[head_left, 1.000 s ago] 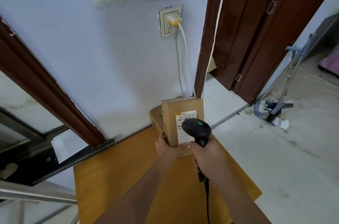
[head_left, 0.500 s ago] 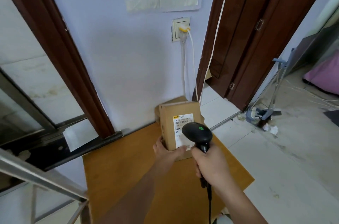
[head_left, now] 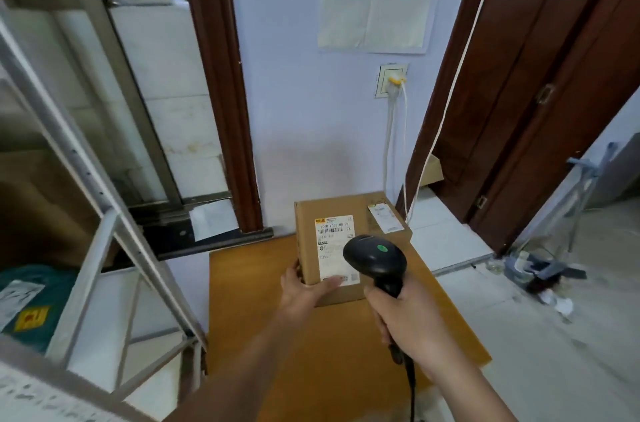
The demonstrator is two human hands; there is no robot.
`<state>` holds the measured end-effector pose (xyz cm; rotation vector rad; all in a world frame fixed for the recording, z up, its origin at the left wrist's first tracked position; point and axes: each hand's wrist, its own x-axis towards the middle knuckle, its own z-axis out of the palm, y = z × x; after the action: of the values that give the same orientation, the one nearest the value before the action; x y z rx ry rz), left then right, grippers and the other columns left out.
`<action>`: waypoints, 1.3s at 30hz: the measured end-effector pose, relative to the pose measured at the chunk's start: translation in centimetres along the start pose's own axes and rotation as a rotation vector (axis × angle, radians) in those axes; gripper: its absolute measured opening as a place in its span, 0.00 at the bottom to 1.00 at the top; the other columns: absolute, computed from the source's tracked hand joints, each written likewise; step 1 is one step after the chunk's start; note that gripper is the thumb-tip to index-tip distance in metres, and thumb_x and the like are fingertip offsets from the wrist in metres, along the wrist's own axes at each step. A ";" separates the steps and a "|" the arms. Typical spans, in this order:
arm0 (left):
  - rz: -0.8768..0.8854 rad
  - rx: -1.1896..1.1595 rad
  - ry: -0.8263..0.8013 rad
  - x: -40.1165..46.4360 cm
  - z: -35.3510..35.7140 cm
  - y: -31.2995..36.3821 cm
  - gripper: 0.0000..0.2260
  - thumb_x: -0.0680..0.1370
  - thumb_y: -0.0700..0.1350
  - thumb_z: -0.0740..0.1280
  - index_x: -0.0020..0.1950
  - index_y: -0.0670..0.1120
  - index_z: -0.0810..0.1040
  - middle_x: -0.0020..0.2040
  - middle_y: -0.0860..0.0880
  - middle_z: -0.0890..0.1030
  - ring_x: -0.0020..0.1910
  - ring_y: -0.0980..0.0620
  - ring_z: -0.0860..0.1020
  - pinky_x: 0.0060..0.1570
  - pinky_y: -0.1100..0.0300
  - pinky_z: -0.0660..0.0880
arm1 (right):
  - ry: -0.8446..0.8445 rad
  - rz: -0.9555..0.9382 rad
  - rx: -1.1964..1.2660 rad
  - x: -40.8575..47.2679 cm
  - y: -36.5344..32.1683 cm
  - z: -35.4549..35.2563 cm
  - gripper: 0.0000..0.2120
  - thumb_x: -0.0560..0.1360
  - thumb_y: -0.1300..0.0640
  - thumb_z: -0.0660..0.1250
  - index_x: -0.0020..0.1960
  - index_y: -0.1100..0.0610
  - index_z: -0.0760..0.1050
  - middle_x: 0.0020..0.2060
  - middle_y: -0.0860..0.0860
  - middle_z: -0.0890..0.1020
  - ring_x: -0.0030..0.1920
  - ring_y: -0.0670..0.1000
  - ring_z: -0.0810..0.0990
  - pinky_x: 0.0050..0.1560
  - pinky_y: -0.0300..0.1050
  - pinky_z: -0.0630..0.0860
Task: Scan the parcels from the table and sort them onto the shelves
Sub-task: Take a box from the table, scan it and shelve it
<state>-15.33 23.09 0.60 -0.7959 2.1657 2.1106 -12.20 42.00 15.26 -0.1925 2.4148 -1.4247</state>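
A brown cardboard parcel (head_left: 311,214) stands tilted up at the far end of the orange table (head_left: 249,283), its white barcode label (head_left: 334,241) facing me. My left hand (head_left: 304,290) grips its lower left corner, thumb across the label's bottom. My right hand (head_left: 408,321) holds a black barcode scanner (head_left: 375,259) with a green dot, its head just in front of the label's right side. A second parcel (head_left: 388,214) with its own label lies behind the first one.
A grey metal shelf frame (head_left: 104,214) stands at the left, with a green parcel (head_left: 31,300) on a lower level. White cables (head_left: 398,144) hang from a wall socket behind the table. A dark wooden door (head_left: 536,92) and tiled floor lie to the right.
My view has swung up and to the left, bringing the shelf frame and the wall sign into sight. Both hands keep the same hold on the parcel and scanner.
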 end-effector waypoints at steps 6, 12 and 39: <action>0.018 -0.157 0.073 -9.2 -2.2 -1.5 0.56 0.58 0.60 0.86 0.78 0.48 0.61 0.64 0.52 0.80 0.62 0.52 0.80 0.61 0.56 0.78 | -0.158 -0.161 -0.047 -6.4 0.4 -0.4 0.05 0.80 0.55 0.66 0.45 0.53 0.74 0.24 0.50 0.75 0.24 0.48 0.75 0.33 0.45 0.77; 0.040 -0.200 0.244 -19.4 -4.8 -4.1 0.51 0.60 0.63 0.84 0.74 0.53 0.61 0.62 0.55 0.80 0.60 0.53 0.81 0.66 0.50 0.76 | -0.313 -0.271 -0.008 -13.4 0.5 0.6 0.05 0.80 0.58 0.66 0.46 0.55 0.73 0.24 0.51 0.74 0.24 0.49 0.72 0.32 0.47 0.74; 0.306 -0.301 0.807 -53.8 -36.3 -6.1 0.48 0.59 0.60 0.83 0.73 0.55 0.62 0.64 0.53 0.78 0.60 0.53 0.80 0.50 0.63 0.76 | -0.686 -0.610 -0.020 -39.8 -17.1 21.5 0.02 0.78 0.55 0.67 0.49 0.53 0.75 0.27 0.50 0.77 0.27 0.50 0.76 0.32 0.45 0.77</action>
<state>45.86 7.72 17.15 -1.6880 2.4379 2.6313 31.68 26.99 28.94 -1.2794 1.8498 -1.2490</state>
